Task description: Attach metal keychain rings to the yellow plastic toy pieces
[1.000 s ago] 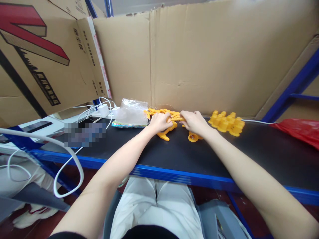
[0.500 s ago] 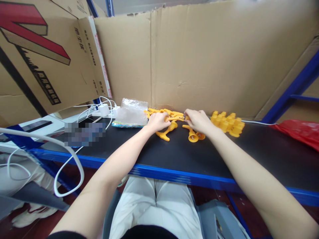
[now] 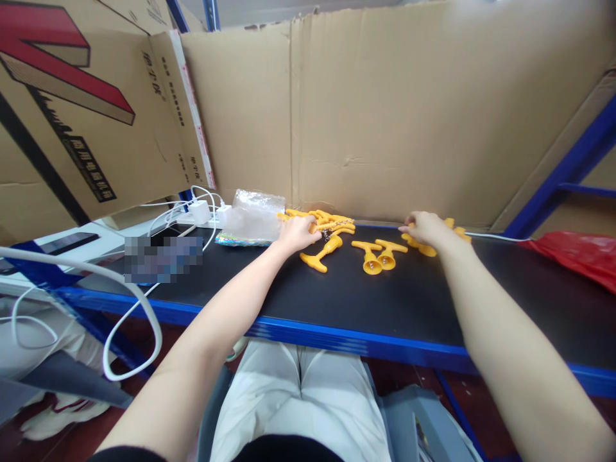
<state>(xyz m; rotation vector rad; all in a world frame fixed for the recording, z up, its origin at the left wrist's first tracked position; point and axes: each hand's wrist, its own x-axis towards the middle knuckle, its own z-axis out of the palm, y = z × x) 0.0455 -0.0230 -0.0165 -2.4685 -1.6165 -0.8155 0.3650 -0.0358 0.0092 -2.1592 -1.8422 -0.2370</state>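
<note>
**benchrat:** Cardboard walls (image 3: 385,115) all round a black shelf top (image 3: 433,295) with a blue edge, looks like a packing nook. What are the hands actually on?

**molded_mike:** Left hand (image 3: 296,233) has its fingers curled down onto the near end of the pile of yellow T-shaped pieces (image 3: 327,221) by the back wall. Can't tell if it's pinching one or just resting. Right hand (image 3: 426,226) is over the cluster of chunky yellow parts (image 3: 455,231), fingers bent together on top of it; grip is hidden too.

**benchrat:** And the loose ones in the middle?

**molded_mike:** One T-piece (image 3: 320,253) lies just beside the left hand, and a pair (image 3: 378,253) lies between the hands, cup ends facing the person. My guess is they're set apart from the pile so they don't get mixed.

**benchrat:** Other stuff?

**molded_mike:** Clear plastic bag (image 3: 253,215) left of the pile, white charger and cables (image 3: 199,212) beyond, red bag (image 3: 577,253) far right.
</note>
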